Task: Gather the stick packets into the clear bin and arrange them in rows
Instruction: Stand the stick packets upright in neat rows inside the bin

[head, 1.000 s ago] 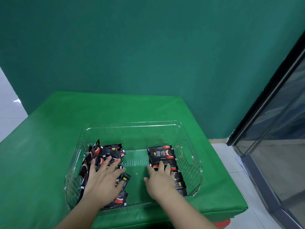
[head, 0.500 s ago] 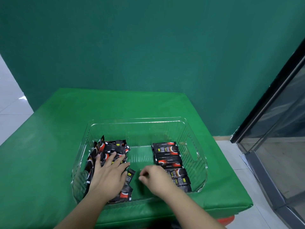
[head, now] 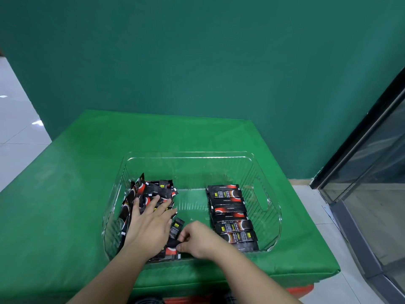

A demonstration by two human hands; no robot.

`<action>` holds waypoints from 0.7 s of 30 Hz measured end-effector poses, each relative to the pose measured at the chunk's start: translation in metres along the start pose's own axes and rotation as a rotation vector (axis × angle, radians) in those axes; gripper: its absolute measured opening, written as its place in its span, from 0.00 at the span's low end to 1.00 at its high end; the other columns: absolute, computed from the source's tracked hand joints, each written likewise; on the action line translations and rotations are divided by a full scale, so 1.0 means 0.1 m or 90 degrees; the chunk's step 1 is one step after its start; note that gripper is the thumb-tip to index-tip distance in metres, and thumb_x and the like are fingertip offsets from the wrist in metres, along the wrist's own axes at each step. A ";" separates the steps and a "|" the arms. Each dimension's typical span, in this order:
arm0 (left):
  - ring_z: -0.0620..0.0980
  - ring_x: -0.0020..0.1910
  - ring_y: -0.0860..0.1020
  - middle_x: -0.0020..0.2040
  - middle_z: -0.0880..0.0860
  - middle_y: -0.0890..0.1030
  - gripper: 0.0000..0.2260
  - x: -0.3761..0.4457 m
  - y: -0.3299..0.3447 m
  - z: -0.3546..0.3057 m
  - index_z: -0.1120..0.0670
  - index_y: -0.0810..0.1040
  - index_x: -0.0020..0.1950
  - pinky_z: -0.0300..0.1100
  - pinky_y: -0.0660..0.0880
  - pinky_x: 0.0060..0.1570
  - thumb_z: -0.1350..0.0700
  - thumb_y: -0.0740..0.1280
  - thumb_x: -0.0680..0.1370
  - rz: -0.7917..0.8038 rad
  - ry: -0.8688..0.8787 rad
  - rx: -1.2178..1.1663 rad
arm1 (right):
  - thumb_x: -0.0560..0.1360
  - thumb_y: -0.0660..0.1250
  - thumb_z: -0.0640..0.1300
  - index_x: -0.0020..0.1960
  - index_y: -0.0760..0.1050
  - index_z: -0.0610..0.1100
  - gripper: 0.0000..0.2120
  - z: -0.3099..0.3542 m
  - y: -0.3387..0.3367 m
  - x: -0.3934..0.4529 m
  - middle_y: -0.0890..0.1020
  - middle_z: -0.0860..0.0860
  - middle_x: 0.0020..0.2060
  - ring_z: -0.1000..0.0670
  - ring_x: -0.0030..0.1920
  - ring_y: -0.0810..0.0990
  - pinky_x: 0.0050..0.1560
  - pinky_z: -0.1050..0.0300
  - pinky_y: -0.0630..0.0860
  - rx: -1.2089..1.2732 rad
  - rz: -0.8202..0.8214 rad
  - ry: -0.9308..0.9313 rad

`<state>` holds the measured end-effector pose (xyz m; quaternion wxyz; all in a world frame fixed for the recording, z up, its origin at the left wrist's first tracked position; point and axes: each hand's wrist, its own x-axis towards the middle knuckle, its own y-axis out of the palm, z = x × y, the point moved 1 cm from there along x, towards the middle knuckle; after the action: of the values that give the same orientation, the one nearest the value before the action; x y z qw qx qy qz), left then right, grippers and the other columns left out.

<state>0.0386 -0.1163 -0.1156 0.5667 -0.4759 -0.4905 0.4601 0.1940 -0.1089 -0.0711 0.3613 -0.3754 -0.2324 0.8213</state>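
Observation:
A clear plastic bin (head: 272, 195) stands on the green table. Along its right side lies a tidy row of black-and-red stick packets (head: 230, 212), laid crosswise one after another. A loose heap of the same packets (head: 151, 190) fills the bin's left side. My left hand (head: 149, 224) lies flat on that heap with its fingers spread. My right hand (head: 197, 240) is at the heap's near right edge and pinches the end of one packet (head: 172, 244) between thumb and fingertips. The packets under my left palm are hidden.
The green cloth-covered table (head: 65, 194) ends just in front of the bin and close to its right. A dark green wall rises behind. A glass door with a black frame (head: 359, 154) stands at the right, with white floor tiles below.
My right hand left the tidy row on the right, moved left across the bin's bare middle, and took hold of a packet at the heap's edge. My left hand stayed on the heap.

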 end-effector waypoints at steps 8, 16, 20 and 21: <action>0.54 0.67 0.75 0.63 0.46 0.79 0.21 0.00 -0.03 0.00 0.41 0.83 0.55 0.62 0.49 0.65 0.45 0.51 0.76 0.040 -0.013 -0.021 | 0.77 0.64 0.43 0.39 0.71 0.50 0.09 -0.14 -0.15 -0.07 0.76 0.53 0.35 0.52 0.40 0.74 0.40 0.61 0.69 -0.007 -0.059 0.007; 0.53 0.71 0.70 0.68 0.47 0.75 0.24 0.00 -0.05 0.00 0.40 0.81 0.58 0.63 0.43 0.66 0.40 0.48 0.75 0.062 -0.017 -0.034 | 0.79 0.61 0.40 0.48 0.72 0.49 0.05 -0.38 -0.40 -0.14 0.80 0.51 0.45 0.57 0.37 0.74 0.34 0.66 0.68 0.092 -0.216 0.055; 0.52 0.74 0.65 0.71 0.46 0.72 0.28 0.00 -0.06 -0.01 0.40 0.79 0.62 0.63 0.40 0.67 0.38 0.46 0.74 0.058 -0.016 -0.028 | 0.80 0.55 0.36 0.56 0.73 0.43 0.10 -0.53 -0.61 -0.18 0.77 0.48 0.44 0.53 0.35 0.72 0.33 0.60 0.66 0.039 -0.305 0.152; 0.52 0.75 0.64 0.72 0.46 0.70 0.29 0.00 -0.06 -0.01 0.40 0.78 0.63 0.63 0.39 0.67 0.38 0.44 0.73 0.060 -0.014 -0.027 | 0.79 0.55 0.33 0.58 0.73 0.41 0.12 -0.55 -0.66 -0.19 0.78 0.47 0.45 0.51 0.39 0.74 0.37 0.59 0.69 0.008 -0.314 0.170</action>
<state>0.0400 -0.1170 -0.1096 0.5289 -0.5056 -0.4835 0.4805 0.2735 -0.0757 -0.0528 0.5803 -0.4098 -0.2620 0.6532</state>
